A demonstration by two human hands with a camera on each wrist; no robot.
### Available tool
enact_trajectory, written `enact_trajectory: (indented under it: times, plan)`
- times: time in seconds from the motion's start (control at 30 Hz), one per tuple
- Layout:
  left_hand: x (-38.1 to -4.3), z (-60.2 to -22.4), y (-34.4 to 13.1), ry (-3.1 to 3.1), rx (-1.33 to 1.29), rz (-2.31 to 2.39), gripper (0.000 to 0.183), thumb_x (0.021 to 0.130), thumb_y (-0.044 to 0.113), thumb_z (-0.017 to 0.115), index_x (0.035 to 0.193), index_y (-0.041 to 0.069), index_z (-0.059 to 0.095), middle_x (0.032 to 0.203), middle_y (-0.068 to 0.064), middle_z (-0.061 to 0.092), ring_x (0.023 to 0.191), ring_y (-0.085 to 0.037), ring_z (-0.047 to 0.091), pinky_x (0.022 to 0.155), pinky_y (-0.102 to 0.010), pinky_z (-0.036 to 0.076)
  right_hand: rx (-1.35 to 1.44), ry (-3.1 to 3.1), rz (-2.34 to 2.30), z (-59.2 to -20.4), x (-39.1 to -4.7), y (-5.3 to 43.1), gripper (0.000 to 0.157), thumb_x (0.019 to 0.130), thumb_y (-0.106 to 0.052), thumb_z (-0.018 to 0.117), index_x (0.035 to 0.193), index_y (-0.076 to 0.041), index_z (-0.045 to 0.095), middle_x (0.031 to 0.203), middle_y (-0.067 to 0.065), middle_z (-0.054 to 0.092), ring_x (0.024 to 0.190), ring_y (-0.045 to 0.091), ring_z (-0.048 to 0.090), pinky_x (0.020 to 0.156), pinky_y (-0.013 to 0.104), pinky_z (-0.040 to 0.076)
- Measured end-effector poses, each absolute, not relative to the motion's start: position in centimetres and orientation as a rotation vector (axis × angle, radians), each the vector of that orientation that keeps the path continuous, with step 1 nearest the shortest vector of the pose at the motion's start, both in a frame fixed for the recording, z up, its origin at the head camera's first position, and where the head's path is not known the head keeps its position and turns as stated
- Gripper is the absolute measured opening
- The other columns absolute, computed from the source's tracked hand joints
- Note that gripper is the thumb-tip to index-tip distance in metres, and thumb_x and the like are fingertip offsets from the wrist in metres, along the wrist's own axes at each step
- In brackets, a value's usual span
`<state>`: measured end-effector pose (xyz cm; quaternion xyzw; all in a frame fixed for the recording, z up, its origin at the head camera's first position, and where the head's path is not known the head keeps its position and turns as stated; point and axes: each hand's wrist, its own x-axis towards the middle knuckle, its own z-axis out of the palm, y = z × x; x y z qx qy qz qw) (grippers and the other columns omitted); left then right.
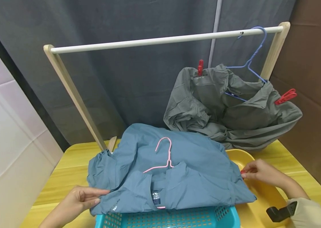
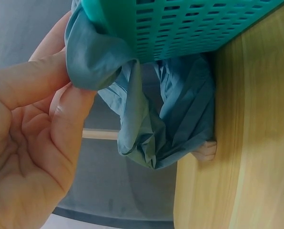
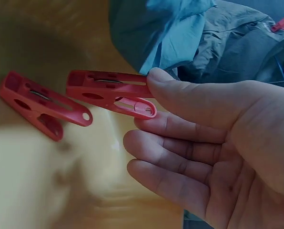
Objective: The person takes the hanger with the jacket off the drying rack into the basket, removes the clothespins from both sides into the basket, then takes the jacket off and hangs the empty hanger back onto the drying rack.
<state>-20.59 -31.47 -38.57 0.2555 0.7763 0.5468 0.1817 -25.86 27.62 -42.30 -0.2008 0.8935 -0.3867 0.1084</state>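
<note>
A blue-grey jacket (image 1: 197,183) lies spread over the teal basket, its collar toward the front. From its neck opening sticks the hook of a pink hanger (image 1: 169,155). At the jacket's left front corner my left hand (image 1: 73,202) pinches the fabric between thumb and fingers; the left wrist view shows the folded cloth (image 2: 96,57) in that pinch. On the other side, my right hand (image 1: 260,172) holds a red clothespin (image 3: 108,90) by one end, close to the jacket's right edge and over the yellow basin (image 1: 257,196). A second red clothespin (image 3: 42,105) lies in the basin.
A white rail (image 1: 149,41) on wooden posts spans the back. From its right end a blue hanger (image 1: 252,57) carries a grey garment (image 1: 206,104) with red clothespins (image 1: 285,97) on it. The teal basket (image 1: 166,220) stands at the front of the wooden table (image 1: 55,186).
</note>
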Motion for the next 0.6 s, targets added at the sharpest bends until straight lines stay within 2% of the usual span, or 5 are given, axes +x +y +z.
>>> enact_trajectory:
  times: [0.23,0.43,0.6]
  plan:
    - [-20.5,-38.6,-31.4,2.175,0.767,1.57,0.031,0.09,-0.003,0.05,0.119,0.002,0.061,0.107,0.003,0.065,0.093,-0.005,0.059,0.07,-0.023,0.051,-0.603,2.676,-1.056,-42.7,-25.9,27.7,0.013,0.08,-0.01,0.068,0.084,0.002,0.067,0.077,0.002,0.065,0.063,0.005,0.052,0.057,0.024,0.046]
    - [-20.5,-38.7,-31.4,2.16,0.768,1.579,0.031,0.091,-0.003,0.05,0.119,0.002,0.06,0.095,-0.003,0.068,0.087,-0.005,0.06,0.068,-0.024,0.051,-0.644,2.664,-1.018,-43.1,-26.0,27.7,0.005,0.079,-0.003,0.064,0.078,0.001,0.066,0.07,-0.001,0.061,0.059,0.004,0.048,0.054,0.024,0.043]
    - [-20.6,-38.7,-31.4,2.161,0.755,1.58,0.029,0.091,-0.002,0.05,0.118,0.0,0.061,0.109,0.004,0.065,0.093,-0.007,0.06,0.071,-0.024,0.051,-0.659,2.653,-0.955,-43.7,-26.2,27.3,0.01,0.081,-0.003,0.059,0.072,-0.004,0.064,0.064,-0.006,0.055,0.055,0.003,0.043,0.052,0.023,0.039]
